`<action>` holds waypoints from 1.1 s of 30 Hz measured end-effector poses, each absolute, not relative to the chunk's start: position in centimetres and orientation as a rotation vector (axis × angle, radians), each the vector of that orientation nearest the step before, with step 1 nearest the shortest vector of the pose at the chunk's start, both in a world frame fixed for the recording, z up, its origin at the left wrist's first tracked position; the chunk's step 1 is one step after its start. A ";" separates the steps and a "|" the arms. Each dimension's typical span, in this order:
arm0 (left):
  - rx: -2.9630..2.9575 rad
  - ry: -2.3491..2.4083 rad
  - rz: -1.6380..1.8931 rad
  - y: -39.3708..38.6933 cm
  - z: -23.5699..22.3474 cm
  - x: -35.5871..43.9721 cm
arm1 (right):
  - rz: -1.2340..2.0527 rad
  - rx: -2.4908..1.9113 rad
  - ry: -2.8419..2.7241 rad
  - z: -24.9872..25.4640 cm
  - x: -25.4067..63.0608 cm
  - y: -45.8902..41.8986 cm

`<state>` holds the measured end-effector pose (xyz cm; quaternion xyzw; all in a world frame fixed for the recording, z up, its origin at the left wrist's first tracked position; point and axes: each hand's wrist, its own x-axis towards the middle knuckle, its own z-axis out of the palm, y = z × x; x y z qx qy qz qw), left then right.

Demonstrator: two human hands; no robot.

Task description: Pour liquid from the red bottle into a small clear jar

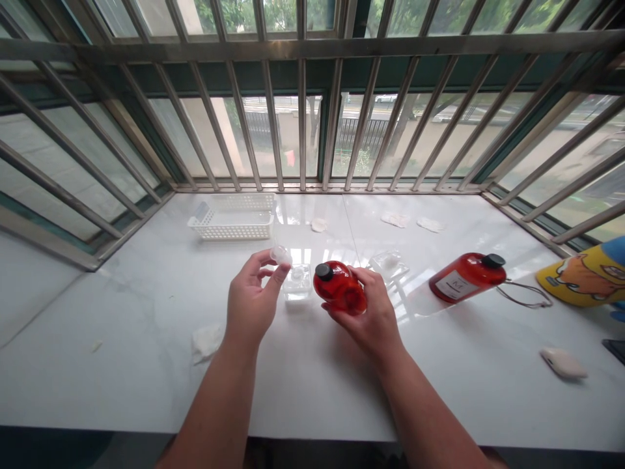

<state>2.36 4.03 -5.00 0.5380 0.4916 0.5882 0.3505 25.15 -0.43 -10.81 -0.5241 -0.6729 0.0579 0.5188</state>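
Right hand (374, 312) grips a red bottle (340, 288), fingers wrapped around it. Left hand (251, 299) pinches a clear cap (281, 254) at its fingertips. The second red bottle's (466, 277) label is unreadable.

On the glossy white stone desk (146, 339) the white slotted plastic basket (233, 221) sits at the back left; the small clear glass jar (297, 283) stands near the middle, between the left hand (250, 301) and the right hand (367, 311); the red round bottle with a black cap (339, 287) rests in the right hand, just right of the jar; a second red bottle with a white label (463, 277) lies on its side farther right.
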 end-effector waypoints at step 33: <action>1.721 1.378 0.879 6.2 -7.8 0.8 | 0.166 -1.268 -1.584 -10.3 25.2 -0.4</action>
